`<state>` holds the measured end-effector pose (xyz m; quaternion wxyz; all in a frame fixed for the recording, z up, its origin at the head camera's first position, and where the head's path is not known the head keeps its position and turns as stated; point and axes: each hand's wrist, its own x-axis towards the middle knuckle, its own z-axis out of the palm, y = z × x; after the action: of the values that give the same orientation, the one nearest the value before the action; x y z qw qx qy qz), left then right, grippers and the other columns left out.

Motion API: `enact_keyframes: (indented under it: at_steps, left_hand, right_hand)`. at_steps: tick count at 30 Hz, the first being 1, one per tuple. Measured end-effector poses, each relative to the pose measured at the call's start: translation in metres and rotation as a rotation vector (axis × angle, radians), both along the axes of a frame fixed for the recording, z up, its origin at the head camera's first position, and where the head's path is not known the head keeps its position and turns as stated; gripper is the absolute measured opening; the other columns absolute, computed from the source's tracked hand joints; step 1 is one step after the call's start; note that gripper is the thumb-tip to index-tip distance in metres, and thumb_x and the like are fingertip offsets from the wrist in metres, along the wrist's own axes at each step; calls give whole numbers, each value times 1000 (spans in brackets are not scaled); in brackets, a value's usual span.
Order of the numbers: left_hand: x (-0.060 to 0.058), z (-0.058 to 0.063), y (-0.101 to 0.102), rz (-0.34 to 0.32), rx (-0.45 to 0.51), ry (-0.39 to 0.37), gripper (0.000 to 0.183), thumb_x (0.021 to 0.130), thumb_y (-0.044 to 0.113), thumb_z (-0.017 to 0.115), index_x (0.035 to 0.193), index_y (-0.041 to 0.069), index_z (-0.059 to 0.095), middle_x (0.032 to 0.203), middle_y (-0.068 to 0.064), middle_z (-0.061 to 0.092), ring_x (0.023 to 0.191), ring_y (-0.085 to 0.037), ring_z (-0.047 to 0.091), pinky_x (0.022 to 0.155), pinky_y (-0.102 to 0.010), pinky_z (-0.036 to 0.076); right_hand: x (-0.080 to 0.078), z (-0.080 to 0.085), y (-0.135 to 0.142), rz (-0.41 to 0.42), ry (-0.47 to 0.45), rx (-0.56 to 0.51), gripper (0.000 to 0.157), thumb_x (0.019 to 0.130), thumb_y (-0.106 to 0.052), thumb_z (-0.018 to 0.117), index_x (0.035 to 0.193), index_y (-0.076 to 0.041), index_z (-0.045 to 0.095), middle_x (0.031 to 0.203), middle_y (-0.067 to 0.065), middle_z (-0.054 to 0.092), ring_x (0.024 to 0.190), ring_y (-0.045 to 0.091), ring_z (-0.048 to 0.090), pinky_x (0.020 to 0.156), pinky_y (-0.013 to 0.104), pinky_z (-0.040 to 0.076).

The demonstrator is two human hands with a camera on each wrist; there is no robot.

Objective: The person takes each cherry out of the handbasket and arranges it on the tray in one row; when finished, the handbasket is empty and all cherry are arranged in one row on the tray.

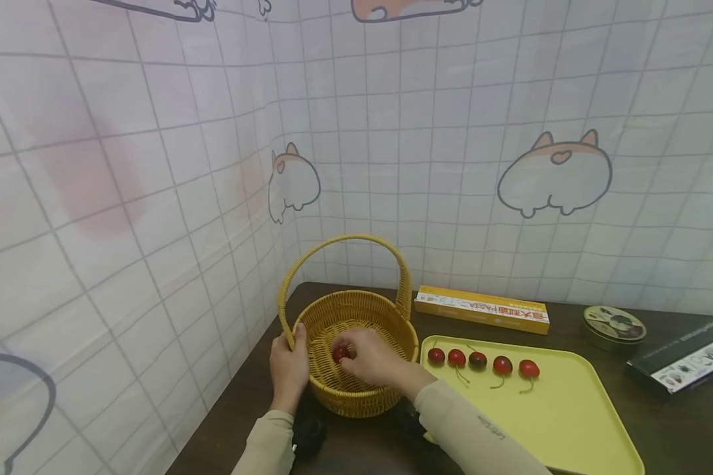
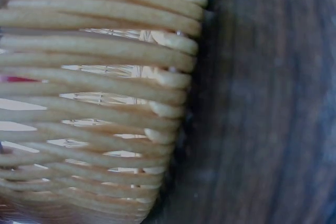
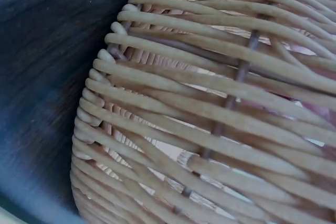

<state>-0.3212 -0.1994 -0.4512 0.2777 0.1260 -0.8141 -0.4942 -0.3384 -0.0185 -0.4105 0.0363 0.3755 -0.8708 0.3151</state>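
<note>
A round yellow wicker basket (image 1: 356,404) with a tall arched handle stands on the dark table. At its left side my left hand (image 1: 289,366) grips the rim by the foot of the handle, thumb up along the edge. Inside the basket, low over its woven bottom, my right hand (image 1: 370,356) pinches a dark red cherry (image 1: 340,355) between thumb and fingers. Both wrist views look closely at the basket's woven outer wall (image 2: 100,77), and neither hand's fingers show there. A bit of red shows through the weave.
Right of the basket lies a yellow tray (image 1: 561,422), with several stemmed cherries (image 1: 502,366) in a row near its far edge. Behind it is an orange pasta box (image 1: 481,310). A round tin (image 1: 614,324) and a black box (image 1: 686,353) lie farther right. A patterned curtain hangs behind.
</note>
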Motion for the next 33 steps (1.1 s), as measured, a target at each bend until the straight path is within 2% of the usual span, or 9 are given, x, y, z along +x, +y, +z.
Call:
enact_keyframes:
  at_steps: [5, 9, 12, 16, 19, 22, 27, 33]
  left_hand:
    - [0, 1, 1, -10, 6, 3, 58, 98, 57, 40, 95, 3, 59, 111, -17, 54, 95, -36, 54, 83, -50, 39]
    - [1, 3, 1, -13, 7, 4, 56, 99, 56, 40, 96, 3, 59, 111, -18, 54, 93, -35, 53, 81, -50, 39]
    - [1, 2, 0, -9, 8, -2, 56, 99, 56, 40, 96, 3, 59, 110, -18, 54, 92, -35, 52, 80, -49, 38]
    - [1, 0, -1, 1, 3, -4, 55, 99, 56, 40, 95, 4, 59, 108, -18, 54, 91, -34, 53, 80, -49, 38]
    - [1, -1, -1, 2, 2, -6, 56, 99, 56, 40, 96, 4, 59, 109, -17, 54, 92, -35, 53, 80, -49, 39]
    - [1, -1, -1, 0, 2, -6, 55, 99, 55, 40, 98, 3, 60, 110, -18, 54, 94, -36, 53, 81, -50, 39]
    - [0, -1, -2, 8, -1, -2, 55, 99, 55, 41, 97, 3, 59, 110, -19, 54, 95, -37, 53, 83, -51, 39]
    - [0, 0, -1, 11, -3, -9, 54, 99, 55, 40, 93, 4, 58, 107, -18, 54, 92, -36, 53, 81, -50, 38]
  right_hand:
    - [3, 5, 9, -20, -54, -100, 27, 87, -7, 68, 114, -11, 67, 107, 1, 61, 95, 19, 65, 79, 29, 53]
    - [7, 11, 20, -32, -86, -143, 27, 90, -9, 66, 117, -12, 65, 109, 1, 64, 89, 15, 64, 75, 29, 52]
    - [10, 13, 32, -36, -78, -179, 27, 91, -9, 64, 118, -16, 66, 111, 0, 66, 83, 12, 62, 70, 28, 51]
    - [12, 13, 50, -40, -44, -245, 28, 92, -6, 62, 115, -21, 69, 112, -1, 66, 85, 13, 65, 70, 27, 51]
    - [15, 14, 67, -62, -45, -294, 29, 91, -4, 63, 114, -20, 69, 112, 0, 65, 91, 16, 66, 72, 27, 51]
    - [17, 15, 86, -99, -56, -332, 31, 90, -3, 66, 115, -20, 66, 113, 1, 63, 87, 16, 66, 64, 28, 51]
    - [21, 14, 113, -143, -4, -323, 34, 87, -4, 70, 117, -20, 67, 107, -1, 65, 79, 12, 65, 58, 26, 51]
    - [28, 13, 149, -162, -19, -298, 35, 89, -11, 69, 123, -16, 65, 100, 0, 68, 73, 13, 67, 57, 28, 50]
